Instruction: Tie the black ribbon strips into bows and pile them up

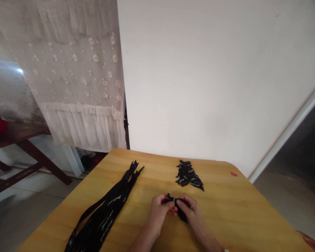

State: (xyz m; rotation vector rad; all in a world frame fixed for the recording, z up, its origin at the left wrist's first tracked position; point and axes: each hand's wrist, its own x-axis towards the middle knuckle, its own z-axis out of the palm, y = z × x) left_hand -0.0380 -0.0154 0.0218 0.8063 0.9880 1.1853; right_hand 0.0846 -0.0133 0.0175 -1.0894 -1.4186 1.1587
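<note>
A black ribbon (175,202) is pinched between the left hand (159,211) and right hand (191,210), held close together over the table (225,213); it looks light, soft, limp, best gripped by its ends.

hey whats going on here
A person is working at a yellow wooden table with both bare hands. Their left hand and right hand are pinching a short black ribbon with white lettering, holding it just above the tabletop. Long black printed strips lie in a bundle to the left, and a pile of short black ribbon pieces sits beyond the hands. A small red item lies near the far edge.
</note>
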